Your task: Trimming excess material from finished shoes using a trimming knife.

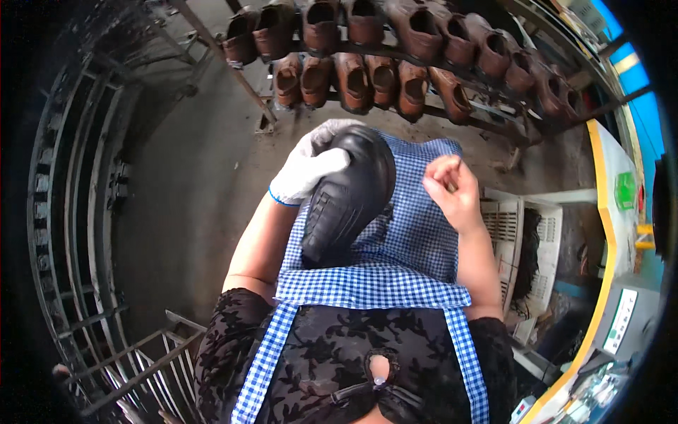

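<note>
Black leather shoe: located over the lap, in front of the blue checked apron. Long axis runs from 1 o'clock to 7 o'clock, with the broad, rounded end at 1 and the narrower end at 7, toward the wearer.

Left hand, in a white glove, grasps the shoe near its broad end from the 10 o'clock side: thumb laid across the surface, fingers partly hidden behind.

Right hand, bare, is apart from the shoe at its 3 o'clock side. Its fingers are curled toward the thumb; whether they pinch anything small cannot be told.

Governing relation, as judged from this pose: the shoe lies at 9 o'clock from the right hand, its long side facing across the gap. The left hand is nearer, already in contact; any right-hand approach would call for travel toward 9 o'clock.
</note>
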Tool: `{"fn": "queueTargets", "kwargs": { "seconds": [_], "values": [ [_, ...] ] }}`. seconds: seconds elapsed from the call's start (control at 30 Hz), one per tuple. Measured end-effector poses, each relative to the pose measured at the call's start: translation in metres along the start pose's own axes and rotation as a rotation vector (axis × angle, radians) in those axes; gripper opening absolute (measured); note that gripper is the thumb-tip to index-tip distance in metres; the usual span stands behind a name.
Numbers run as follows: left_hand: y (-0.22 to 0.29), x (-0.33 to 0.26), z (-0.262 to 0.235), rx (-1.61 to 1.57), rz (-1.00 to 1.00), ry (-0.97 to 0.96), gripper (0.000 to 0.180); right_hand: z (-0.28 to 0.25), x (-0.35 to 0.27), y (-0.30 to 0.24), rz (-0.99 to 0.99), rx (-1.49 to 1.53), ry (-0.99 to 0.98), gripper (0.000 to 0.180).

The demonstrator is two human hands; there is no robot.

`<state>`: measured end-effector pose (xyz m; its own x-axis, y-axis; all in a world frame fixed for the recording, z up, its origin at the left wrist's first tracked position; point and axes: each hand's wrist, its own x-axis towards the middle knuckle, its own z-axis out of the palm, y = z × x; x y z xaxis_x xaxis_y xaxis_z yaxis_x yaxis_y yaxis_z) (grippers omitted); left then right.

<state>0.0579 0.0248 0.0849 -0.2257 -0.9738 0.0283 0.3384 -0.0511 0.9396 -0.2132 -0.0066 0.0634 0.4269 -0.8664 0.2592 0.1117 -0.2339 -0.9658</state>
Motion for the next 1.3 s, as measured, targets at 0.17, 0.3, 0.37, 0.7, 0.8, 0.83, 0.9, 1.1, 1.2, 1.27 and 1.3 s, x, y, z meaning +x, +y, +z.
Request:
{"fn": "queueTargets", "kwargs": {
  "seconds": [0.17, 0.3, 0.37, 0.7, 0.8, 0.83, 0.9, 1.1, 1.2, 1.27, 1.3],
  "values": [
    [-0.005, -0.004, -0.027, -0.162, 0.262, 0.42, 0.058, 0.016, -0.044, 0.037, -0.018, -0.37, -0.002, 0.05],
    [-0.009, -0.002, -0.034, -0.587, 0.133, 0.598, 0.069, 0.038, -0.068, 0.051, -0.145, -0.541, -0.055, 0.089],
    [-0.015, -0.003, -0.036, -0.682, 0.157, 0.611, 0.072, 0.045, -0.071, 0.055, -0.239, -0.633, -0.051, 0.097],
    [-0.049, -0.013, -0.073, -0.763, 0.078, 0.506, 0.056, 0.037, -0.05, 0.02, -0.199, -0.258, -0.057, 0.095],
    [-0.065, -0.018, -0.073, -0.4, 0.073, 0.576, 0.045, 0.048, -0.031, -0.002, 0.009, 0.275, 0.034, 0.096],
    [-0.069, -0.024, -0.072, -0.369, -0.038, 0.554, 0.045, 0.048, -0.024, -0.007, 0.054, 0.321, 0.052, 0.096],
    [-0.079, -0.036, -0.065, -0.306, -0.126, 0.565, 0.042, 0.043, -0.01, -0.007, 0.073, 0.28, 0.069, 0.093],
    [-0.099, -0.056, -0.07, -0.317, -0.419, 0.463, 0.05, 0.031, -0.005, -0.004, 0.209, 0.323, 0.183, 0.081],
    [-0.099, -0.059, -0.073, -0.293, -0.462, 0.418, 0.054, 0.031, -0.003, -0.006, 0.261, 0.336, 0.177, 0.078],
    [-0.096, -0.06, -0.071, -0.336, -0.48, 0.448, 0.048, 0.037, 0.001, -0.007, 0.158, 0.256, 0.157, 0.076],
    [-0.092, -0.059, -0.069, -0.333, -0.478, 0.455, 0.048, 0.038, 0.003, -0.01, 0.158, 0.262, 0.152, 0.076]
  ]
}}
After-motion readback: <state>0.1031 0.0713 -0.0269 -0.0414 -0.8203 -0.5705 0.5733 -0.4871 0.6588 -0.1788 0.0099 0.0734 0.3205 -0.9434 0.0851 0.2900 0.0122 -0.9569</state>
